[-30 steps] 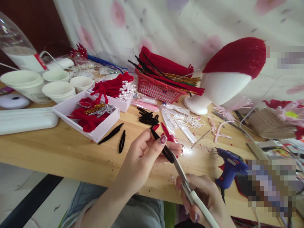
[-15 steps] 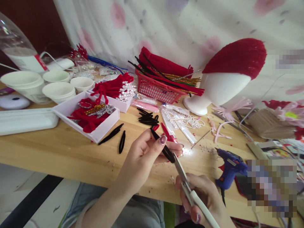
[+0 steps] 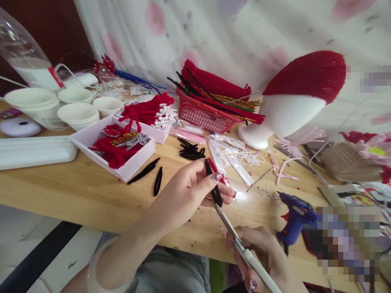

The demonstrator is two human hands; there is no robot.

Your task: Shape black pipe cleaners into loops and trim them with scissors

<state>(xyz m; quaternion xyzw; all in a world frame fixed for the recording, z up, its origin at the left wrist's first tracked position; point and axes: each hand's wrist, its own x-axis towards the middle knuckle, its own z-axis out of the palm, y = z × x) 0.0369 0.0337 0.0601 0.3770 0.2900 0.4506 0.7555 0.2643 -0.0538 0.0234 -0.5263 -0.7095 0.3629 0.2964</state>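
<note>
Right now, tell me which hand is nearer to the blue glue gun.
Right. The right hand, holding scissors, is left of the blue glue gun, apart from it; the left hand, pinching a black piece, is farther off to the left.

Glue gun [image 3: 301, 213]: blue, to the right of your grip.
Mannequin head [image 3: 290, 114]: white, red-topped, beyond your grip and rightward.
Paper cups [image 3: 38, 110]: white, well left of your grip.
Curtain [image 3: 214, 32]: floral, farthest beyond your grip.

Lt dim-ish, glare spot on tbl [image 3: 91, 195], btm-R pixelated.
</note>
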